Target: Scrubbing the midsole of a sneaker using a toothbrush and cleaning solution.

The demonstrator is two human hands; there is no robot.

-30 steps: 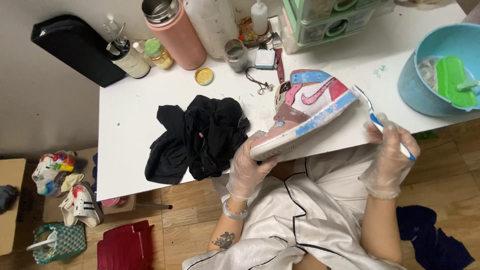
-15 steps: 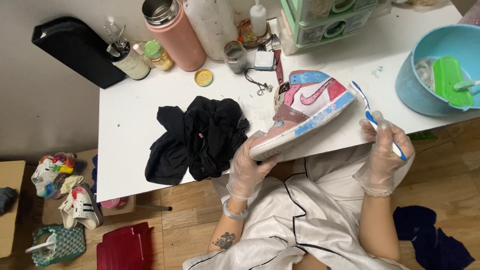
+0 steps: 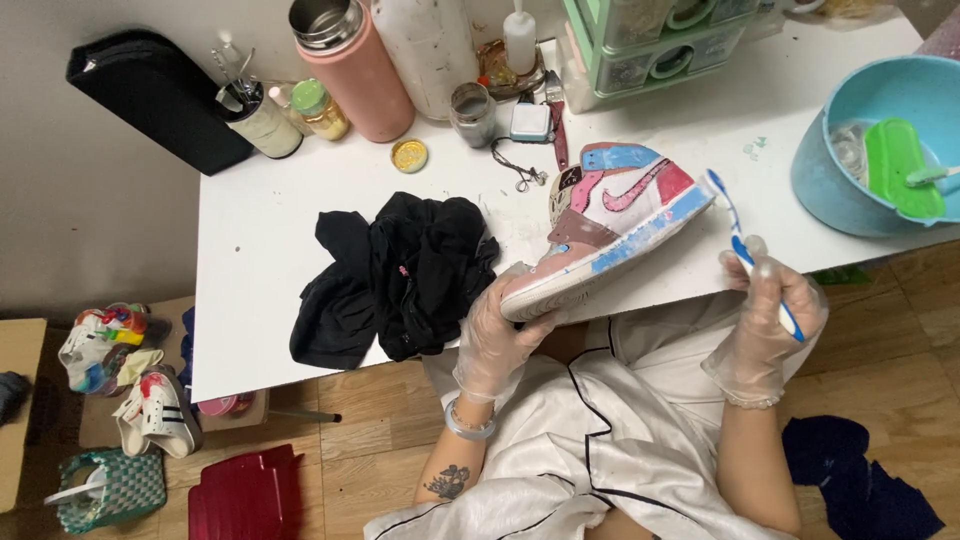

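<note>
Head view shows my gloved left hand [image 3: 497, 335] clamped round the heel of a pink, blue and white high-top sneaker [image 3: 612, 228], tilted over the white table [image 3: 260, 230] edge. My right hand [image 3: 768, 325], also gloved, grips a blue-and-white toothbrush [image 3: 748, 255], its bristles touching the toe. Blue marks on the midsole suggest scrubbing is partway, I judge. Beyond my right hand sits a blue plastic basin [image 3: 850, 180]; left of my left hand lies a crumpled black cloth [image 3: 400, 270].

Matt white table [image 3: 300, 200], crumpled black cloth [image 3: 400, 275] (soft-looking), glossy plastic basin [image 3: 830, 170], metal flask [image 3: 350, 65].
</note>
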